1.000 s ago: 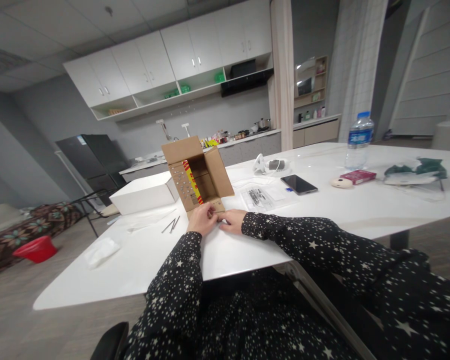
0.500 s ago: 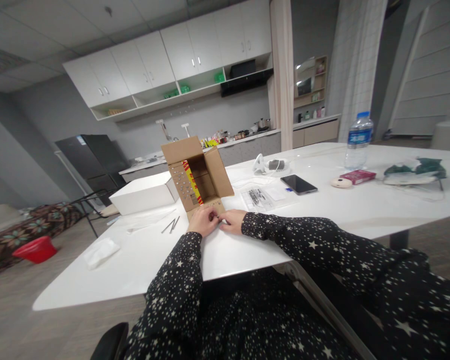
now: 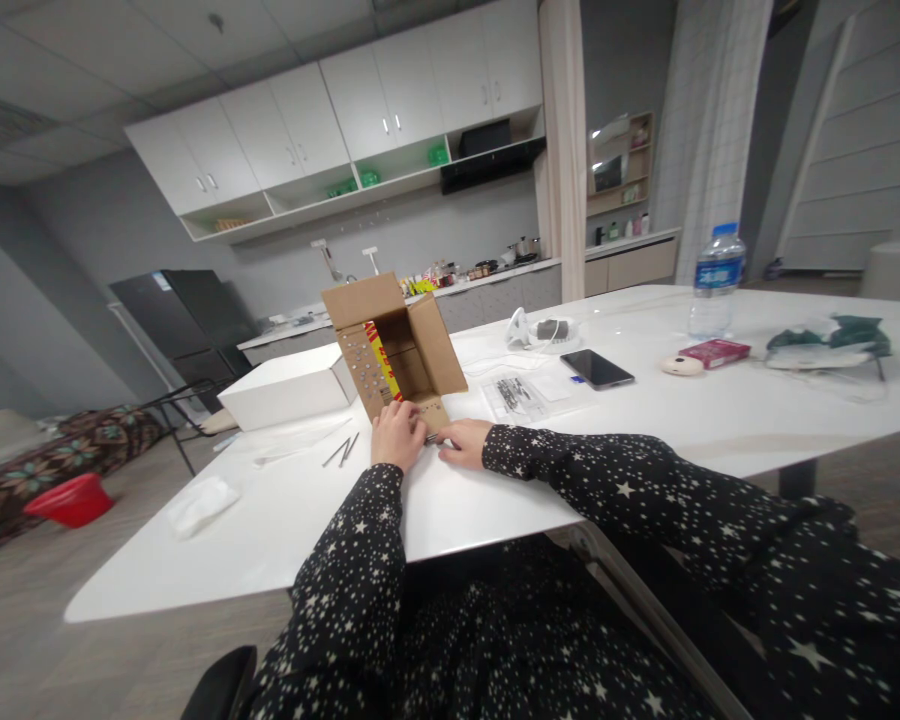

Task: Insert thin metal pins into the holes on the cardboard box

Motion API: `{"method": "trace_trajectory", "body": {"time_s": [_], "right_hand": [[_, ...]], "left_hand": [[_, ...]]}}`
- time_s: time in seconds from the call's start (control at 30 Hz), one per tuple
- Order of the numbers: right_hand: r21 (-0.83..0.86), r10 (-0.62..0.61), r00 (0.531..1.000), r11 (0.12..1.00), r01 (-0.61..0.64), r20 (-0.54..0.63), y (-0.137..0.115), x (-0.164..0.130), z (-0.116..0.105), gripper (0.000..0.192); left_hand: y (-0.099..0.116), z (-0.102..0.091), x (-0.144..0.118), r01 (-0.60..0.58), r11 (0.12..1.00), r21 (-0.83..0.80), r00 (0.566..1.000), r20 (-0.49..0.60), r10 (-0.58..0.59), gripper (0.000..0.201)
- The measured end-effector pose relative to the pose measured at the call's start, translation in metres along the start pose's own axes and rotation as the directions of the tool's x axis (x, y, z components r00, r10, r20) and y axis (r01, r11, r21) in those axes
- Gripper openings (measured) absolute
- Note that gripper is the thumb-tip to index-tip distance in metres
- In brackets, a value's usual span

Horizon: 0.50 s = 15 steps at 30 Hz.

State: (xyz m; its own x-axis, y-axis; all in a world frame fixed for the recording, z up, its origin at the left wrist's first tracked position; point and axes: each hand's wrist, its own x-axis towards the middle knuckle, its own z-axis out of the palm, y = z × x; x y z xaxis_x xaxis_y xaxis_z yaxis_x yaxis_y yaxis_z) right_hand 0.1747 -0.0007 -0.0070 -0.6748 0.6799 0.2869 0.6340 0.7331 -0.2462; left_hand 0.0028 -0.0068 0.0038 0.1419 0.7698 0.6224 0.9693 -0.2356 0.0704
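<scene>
Cardboard box (image 3: 360,372) stands open at the centre of the frame on the white counter (image 3: 487,505), its lower flap (image 3: 436,414) towards the person. The left hand (image 3: 398,436) rests over that flap with fingers bent; the right hand (image 3: 465,442) is just beside it, fingertips at the flap's near edge. Whether either pinches anything, I cannot tell. The step in hand looks like fine fingertip work at this edge; the next move probably calls for a steady flap and light, close fingers
</scene>
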Motion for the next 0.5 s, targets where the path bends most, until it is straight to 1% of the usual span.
{"method": "trace_trajectory", "body": {"time_s": [0.1,0.33,0.5], "right_hand": [[-0.003,-0.011,1.000,1.000,0.011,0.007,-0.0003,0.0008,-0.0003,0.035],[0.005,0.004,1.000,1.000,-0.004,0.020,-0.0024,-0.0001,-0.0025,0.034],[0.000,0.004,1.000,1.000,-0.004,0.019,-0.0024,-0.0004,-0.0022,0.034]], "left_hand": [[-0.0021,0.0019,0.0007,0.034,0.999,0.034,0.999,-0.022,-0.033,0.022],[-0.0024,0.0042,0.0009,-0.015,0.997,0.076,0.999,0.043,0.011,0.024],[-0.0037,0.0075,0.0020,-0.028,0.996,0.084,0.999,0.035,0.026,0.025]]}}
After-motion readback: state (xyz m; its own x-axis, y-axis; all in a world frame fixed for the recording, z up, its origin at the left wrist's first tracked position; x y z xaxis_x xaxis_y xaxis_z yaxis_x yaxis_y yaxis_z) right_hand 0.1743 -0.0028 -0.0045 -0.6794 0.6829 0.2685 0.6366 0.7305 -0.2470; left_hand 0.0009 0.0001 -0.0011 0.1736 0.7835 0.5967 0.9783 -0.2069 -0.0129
